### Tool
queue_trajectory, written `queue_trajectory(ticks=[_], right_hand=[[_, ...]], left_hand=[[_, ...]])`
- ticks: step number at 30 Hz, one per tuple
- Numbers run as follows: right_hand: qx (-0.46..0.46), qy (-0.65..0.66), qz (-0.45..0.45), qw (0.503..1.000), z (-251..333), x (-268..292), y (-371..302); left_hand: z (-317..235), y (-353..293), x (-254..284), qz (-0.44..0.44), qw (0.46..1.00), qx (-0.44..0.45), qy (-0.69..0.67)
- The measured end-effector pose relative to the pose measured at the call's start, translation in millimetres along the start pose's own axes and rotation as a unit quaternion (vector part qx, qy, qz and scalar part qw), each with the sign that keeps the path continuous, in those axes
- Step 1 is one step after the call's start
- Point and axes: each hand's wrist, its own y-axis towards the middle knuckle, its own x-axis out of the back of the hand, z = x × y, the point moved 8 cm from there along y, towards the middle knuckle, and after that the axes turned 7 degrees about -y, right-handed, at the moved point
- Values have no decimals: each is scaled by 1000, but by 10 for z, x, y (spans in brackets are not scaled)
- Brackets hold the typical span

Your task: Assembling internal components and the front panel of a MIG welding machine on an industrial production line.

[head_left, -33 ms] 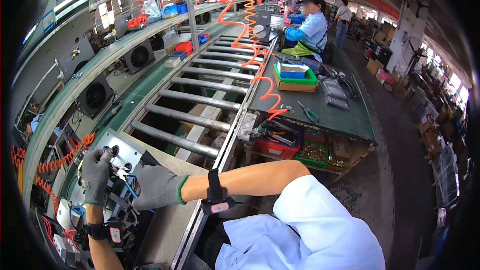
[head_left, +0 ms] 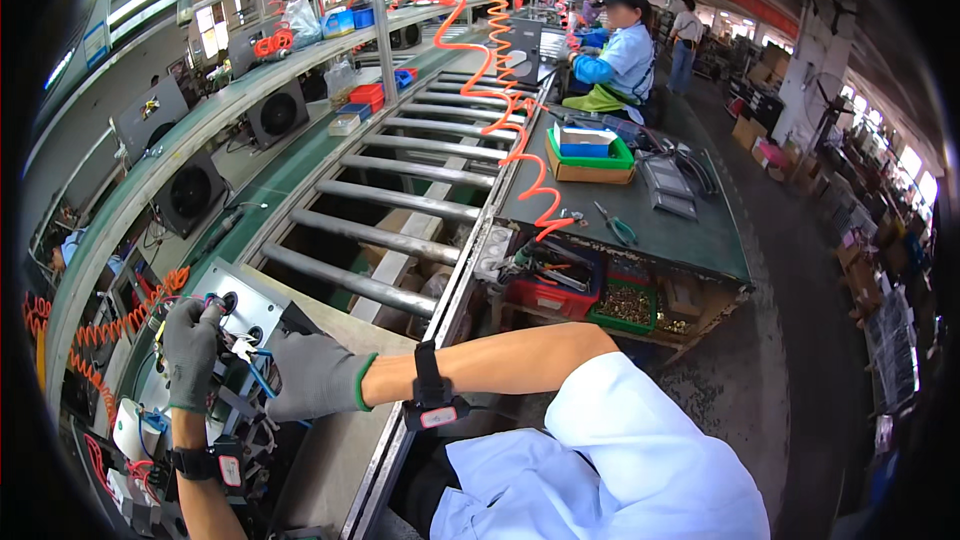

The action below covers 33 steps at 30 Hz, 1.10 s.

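Note:
At the lower left, my left hand [head_left: 190,352] in a grey glove is closed, its fingertips pinching thin wires beside a round hole in a silver metal panel [head_left: 262,308]. My right hand [head_left: 318,376], gloved alike, is beside a white connector [head_left: 243,347] and blue wires [head_left: 262,372]. Its back faces up and hides most of the fingers, so I cannot tell their grip. Below the hands lies an open unit with tangled wiring and a white cylindrical part [head_left: 135,430].
A metal roller conveyor [head_left: 390,200] runs ahead. Orange coiled hoses [head_left: 515,125] hang over it. On the right, a green-topped bench [head_left: 600,202] carries a green tray [head_left: 618,154] and scissors [head_left: 618,227]. A co-worker [head_left: 622,55] stands beyond it. Fan units [head_left: 190,190] line the left.

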Motion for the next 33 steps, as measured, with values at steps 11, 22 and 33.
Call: queue_trajectory(ticks=[11,22,33], right_hand=[[7,-74,132,989,138,224,150],[-7,-142,228,963,325,352,261],[-31,-35,218,975,233,141,157]], left_hand=[[251,-81,38,79,983,163,-3],[267,-49,-23,97,971,215,-24],[282,-60,-39,77,974,214,-1]])
